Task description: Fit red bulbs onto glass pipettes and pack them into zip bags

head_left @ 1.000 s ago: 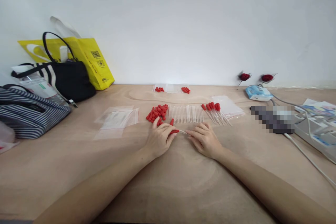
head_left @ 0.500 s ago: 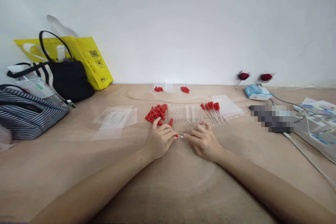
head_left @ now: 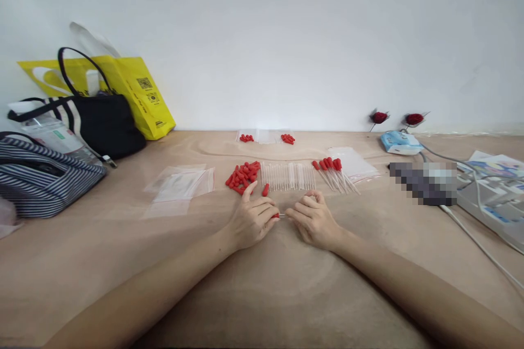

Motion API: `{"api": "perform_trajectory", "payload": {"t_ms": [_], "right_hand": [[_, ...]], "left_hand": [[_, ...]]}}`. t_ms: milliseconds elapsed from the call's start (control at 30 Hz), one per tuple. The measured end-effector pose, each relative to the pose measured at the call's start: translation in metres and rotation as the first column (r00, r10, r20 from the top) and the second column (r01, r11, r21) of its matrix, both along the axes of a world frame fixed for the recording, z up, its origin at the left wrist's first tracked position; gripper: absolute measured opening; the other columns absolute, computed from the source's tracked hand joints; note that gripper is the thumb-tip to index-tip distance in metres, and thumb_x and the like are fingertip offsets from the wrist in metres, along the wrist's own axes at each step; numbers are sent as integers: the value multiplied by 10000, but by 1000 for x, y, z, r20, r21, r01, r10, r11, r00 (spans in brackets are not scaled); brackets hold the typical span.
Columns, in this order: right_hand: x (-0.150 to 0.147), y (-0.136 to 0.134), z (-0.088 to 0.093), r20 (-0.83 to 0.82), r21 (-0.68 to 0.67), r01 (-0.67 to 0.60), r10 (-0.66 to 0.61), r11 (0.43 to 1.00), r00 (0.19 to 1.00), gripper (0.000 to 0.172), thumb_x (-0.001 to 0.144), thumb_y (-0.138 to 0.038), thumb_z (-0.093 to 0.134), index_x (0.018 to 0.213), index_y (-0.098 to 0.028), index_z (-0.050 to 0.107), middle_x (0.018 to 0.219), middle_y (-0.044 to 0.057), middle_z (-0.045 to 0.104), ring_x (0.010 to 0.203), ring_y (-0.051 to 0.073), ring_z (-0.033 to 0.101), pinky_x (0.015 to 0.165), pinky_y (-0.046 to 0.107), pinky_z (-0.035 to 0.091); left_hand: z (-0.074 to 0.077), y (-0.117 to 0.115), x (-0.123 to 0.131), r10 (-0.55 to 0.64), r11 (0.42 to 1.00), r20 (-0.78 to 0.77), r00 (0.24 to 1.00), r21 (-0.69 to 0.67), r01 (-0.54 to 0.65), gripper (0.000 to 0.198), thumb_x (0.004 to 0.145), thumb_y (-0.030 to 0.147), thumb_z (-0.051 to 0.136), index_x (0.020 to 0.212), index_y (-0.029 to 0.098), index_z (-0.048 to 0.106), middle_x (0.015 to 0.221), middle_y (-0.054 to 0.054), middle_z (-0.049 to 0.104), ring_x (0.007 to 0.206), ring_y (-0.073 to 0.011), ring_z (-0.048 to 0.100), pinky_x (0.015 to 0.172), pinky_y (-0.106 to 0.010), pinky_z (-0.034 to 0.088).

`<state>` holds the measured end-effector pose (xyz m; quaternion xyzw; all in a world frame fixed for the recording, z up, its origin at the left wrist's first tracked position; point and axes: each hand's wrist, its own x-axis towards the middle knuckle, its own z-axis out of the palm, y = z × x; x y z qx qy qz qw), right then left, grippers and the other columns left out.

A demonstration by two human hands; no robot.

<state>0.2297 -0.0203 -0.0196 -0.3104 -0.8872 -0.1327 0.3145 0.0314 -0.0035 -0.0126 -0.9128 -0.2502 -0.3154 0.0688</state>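
Observation:
Between the fingers of my left hand [head_left: 251,222] is a red rubber dropper bulb [head_left: 275,216], mostly covered by the fingertips. My right hand [head_left: 314,222] pinches a thin glass dropper tube [head_left: 282,216], whose end meets the bulb; most of its length is hidden by the hand. Just beyond my left hand lies a heap of red bulbs [head_left: 242,175], with one single bulb [head_left: 266,190] apart from it. A row of clear glass tubes [head_left: 289,176] lies beyond both hands. To its right, several droppers with red bulbs on their tubes [head_left: 332,168] lie fanned out.
Clear zip bags lie at left [head_left: 180,188] and right [head_left: 352,162]; small bags of red bulbs [head_left: 246,138] are by the wall. Bags [head_left: 110,125] stand at far left. A tissue pack [head_left: 401,143], a pixelated dark object [head_left: 423,185] and a power strip [head_left: 487,202] are at right.
My hands have come slightly closer together, and less of the glass tube shows between them. The bulb and tube sit a little lower in view. The camera view has shifted slightly.

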Motion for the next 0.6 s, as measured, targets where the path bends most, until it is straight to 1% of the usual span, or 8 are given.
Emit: {"api": "perform_trajectory", "payload": {"t_ms": [200, 333, 433, 500, 600], "right_hand": [[-2, 1, 1, 13, -16, -14, 14, 1000, 1000, 239, 827, -156, 370, 817, -172, 609, 607, 15, 531, 669, 144, 413, 770, 343, 285], [-3, 2, 1, 41, -20, -10, 11, 1000, 999, 239, 848, -184, 381, 799, -176, 615, 608, 9, 544, 673, 139, 420, 798, 345, 284], [-1, 3, 2, 41, -7, 0, 0, 1000, 999, 214, 862, -233, 415, 849, -196, 625, 634, 1, 575, 691, 136, 442, 843, 356, 270], [4, 5, 2, 24, -3, 16, -16, 1000, 1000, 196, 859, -266, 442, 880, -210, 628, 671, -1, 603, 711, 136, 462, 867, 363, 259], [14, 7, 2, -6, -4, 38, -38, 999, 999, 181, 851, -272, 465, 862, -222, 639, 682, -1, 622, 736, 139, 487, 887, 377, 248]], "left_hand": [[-4, 4, 0, -36, 999, -23, 999, 9, 37, 172, 843, 207, 431, 790, 191, 594, 744, 17, 673, 811, -133, 608, 1060, -483, 79], [-2, 4, -2, -32, 999, -49, 998, -33, 31, 189, 858, 243, 433, 788, 204, 605, 749, 23, 684, 852, -147, 601, 1057, -491, 65], [2, 5, -7, -4, 998, -43, 999, -56, 1, 158, 841, 303, 485, 825, 225, 622, 789, 28, 694, 922, -169, 583, 1054, -496, 51], [4, 7, -11, 32, 997, -35, 999, -64, -34, 146, 833, 306, 503, 848, 245, 634, 808, 32, 696, 948, -173, 575, 1053, -498, 50], [3, 11, -17, 77, 993, -31, 997, -87, -79, 150, 838, 293, 500, 833, 264, 647, 793, 36, 696, 936, -165, 580, 1052, -498, 58]]}}
